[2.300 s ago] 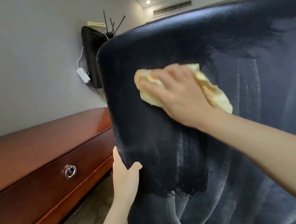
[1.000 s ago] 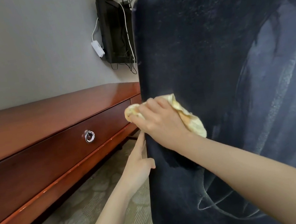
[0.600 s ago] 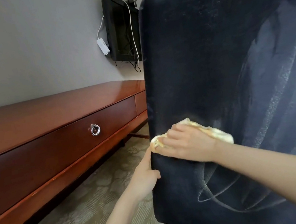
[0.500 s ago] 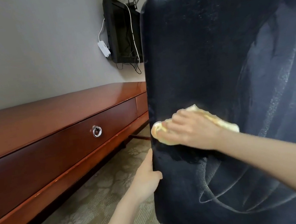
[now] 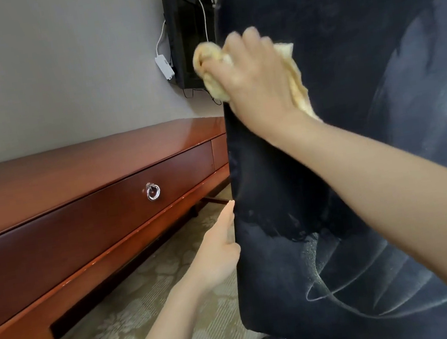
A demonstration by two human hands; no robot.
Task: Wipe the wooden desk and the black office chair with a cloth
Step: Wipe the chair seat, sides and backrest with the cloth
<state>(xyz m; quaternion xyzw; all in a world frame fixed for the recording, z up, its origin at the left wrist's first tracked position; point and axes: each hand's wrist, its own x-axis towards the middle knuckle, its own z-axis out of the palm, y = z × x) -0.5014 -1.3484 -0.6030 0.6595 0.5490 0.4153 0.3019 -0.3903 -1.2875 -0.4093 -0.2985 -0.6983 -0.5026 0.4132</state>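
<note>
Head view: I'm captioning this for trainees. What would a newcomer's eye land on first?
The black office chair fills the right half, its back streaked pale. At its upper left edge the blurred right hand holds a yellow cloth against it, while the left hand touches the edge lower down. The glossy wooden desk runs along the wall at left.

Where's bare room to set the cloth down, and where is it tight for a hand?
The desk top is bare in view, from the wall to the drawer front, up to the chair. The carpet between desk and chair is open. Tight: the chair's desk-side edge, where the left hand rests low and the right hand holds the cloth higher.
</note>
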